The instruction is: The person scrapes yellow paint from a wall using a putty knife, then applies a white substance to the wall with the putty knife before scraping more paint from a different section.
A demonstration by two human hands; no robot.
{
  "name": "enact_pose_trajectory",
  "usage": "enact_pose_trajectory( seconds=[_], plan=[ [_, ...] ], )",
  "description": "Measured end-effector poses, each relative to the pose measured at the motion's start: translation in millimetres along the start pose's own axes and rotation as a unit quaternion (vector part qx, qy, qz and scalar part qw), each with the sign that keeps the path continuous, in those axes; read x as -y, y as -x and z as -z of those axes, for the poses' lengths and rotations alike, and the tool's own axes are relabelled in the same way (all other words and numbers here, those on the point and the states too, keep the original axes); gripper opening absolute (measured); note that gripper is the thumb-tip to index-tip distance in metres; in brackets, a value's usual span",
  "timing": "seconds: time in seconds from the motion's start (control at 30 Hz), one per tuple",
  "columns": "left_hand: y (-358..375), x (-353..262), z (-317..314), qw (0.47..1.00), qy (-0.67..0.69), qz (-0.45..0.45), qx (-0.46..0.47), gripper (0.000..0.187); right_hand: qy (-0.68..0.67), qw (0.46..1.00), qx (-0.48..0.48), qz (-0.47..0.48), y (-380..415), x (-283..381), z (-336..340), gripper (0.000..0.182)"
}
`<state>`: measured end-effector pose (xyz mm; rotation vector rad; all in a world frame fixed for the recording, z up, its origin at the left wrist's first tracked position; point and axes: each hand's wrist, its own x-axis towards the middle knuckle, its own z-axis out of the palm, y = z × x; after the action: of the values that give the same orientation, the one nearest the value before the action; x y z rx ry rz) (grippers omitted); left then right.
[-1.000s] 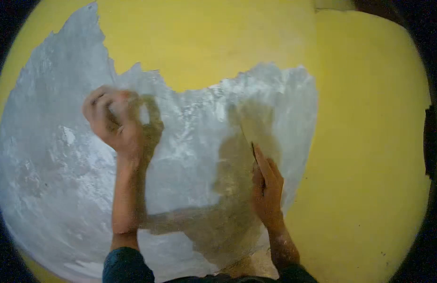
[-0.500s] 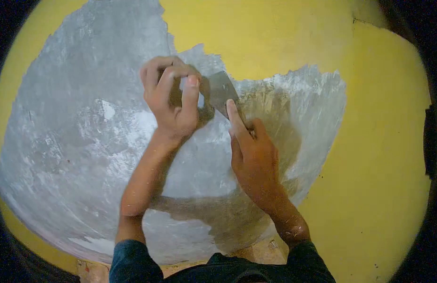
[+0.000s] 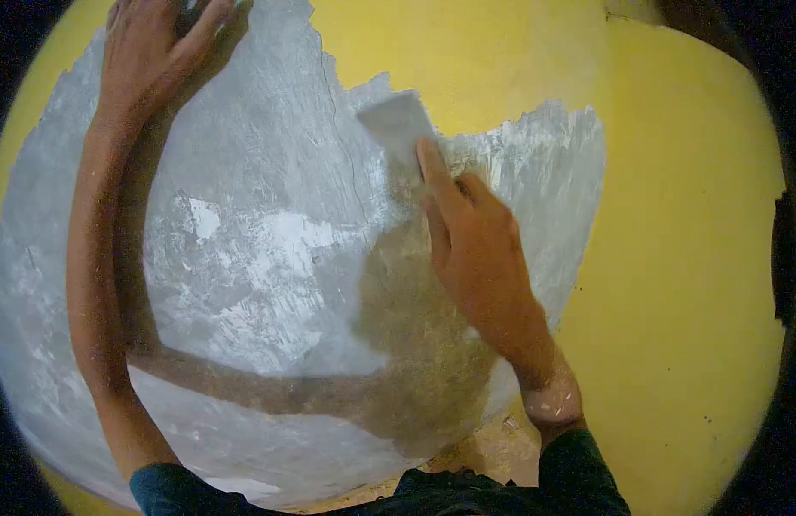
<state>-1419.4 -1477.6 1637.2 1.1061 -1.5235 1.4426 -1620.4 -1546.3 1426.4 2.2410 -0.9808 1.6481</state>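
Observation:
My right hand [image 3: 484, 249] is closed around the handle of a putty knife, its index finger stretched along the blade. The wide metal blade [image 3: 398, 120] lies against the grey bared patch [image 3: 269, 155] of the wall, just below the ragged edge of the yellow paint [image 3: 467, 60]. At the upper left, my left hand [image 3: 153, 60] is against the grey patch, thumb spread away from the fingers. The top of the picture cuts off its fingertips, and I see nothing held in it. The putty knife's handle is mostly hidden by my right hand.
Yellow wall [image 3: 682, 232] runs down the right side. Whitish smears [image 3: 286, 245] mark the grey patch, and a thin crack-like line [image 3: 351, 163] runs down it. A dark object [image 3: 778, 258] stands at the right edge. Pale floor [image 3: 492, 456] shows at the bottom.
My left hand has moved up and left, from beside the blade to the upper edge of the view, its fingers uncurling. The putty knife has shifted slightly upward, its blade turned more to the left.

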Motion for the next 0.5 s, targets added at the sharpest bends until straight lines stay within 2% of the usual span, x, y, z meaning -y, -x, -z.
enact_pose_trajectory(
  seconds=[0.03,0.07,0.1,0.17,0.2,0.27,0.3,0.37,0.43,0.5],
  plan=[
    [0,3,-1,0.997,-0.068,-0.027,0.006,0.046,0.004,1.000,-0.003,-0.005,-5,0,-2,0.048],
    [0,1,1,0.989,-0.137,-0.052,0.012,0.046,0.024,0.999,-0.024,0.028,-10,1,-4,0.048],
    [3,-3,3,0.989,-0.134,-0.055,0.010,0.046,0.042,0.996,-0.045,0.063,-13,4,-5,0.048],
    [12,-13,10,0.993,-0.052,-0.101,0.012,0.048,0.015,1.000,-0.012,0.021,5,14,-3,0.048],
    [11,-9,10,0.994,-0.050,-0.100,0.010,0.048,-0.010,1.000,0.024,-0.014,11,18,-1,0.048],
    [6,-1,10,0.994,-0.074,-0.058,0.062,0.049,0.006,1.000,0.006,-0.012,-6,21,1,0.047],
    [8,-1,10,0.994,-0.070,-0.060,0.058,0.049,0.021,1.000,-0.013,-0.012,-12,23,2,0.047],
    [16,-1,6,0.985,-0.095,-0.144,-0.001,0.048,0.078,0.997,-0.025,0.003,0,24,-5,0.046],
    [16,2,7,0.984,-0.091,-0.152,0.002,0.048,0.133,0.990,-0.034,0.020,9,27,-7,0.046],
    [19,5,8,0.983,-0.089,-0.157,0.007,0.047,0.081,0.994,0.029,-0.063,13,30,-2,0.050]
  ],
)
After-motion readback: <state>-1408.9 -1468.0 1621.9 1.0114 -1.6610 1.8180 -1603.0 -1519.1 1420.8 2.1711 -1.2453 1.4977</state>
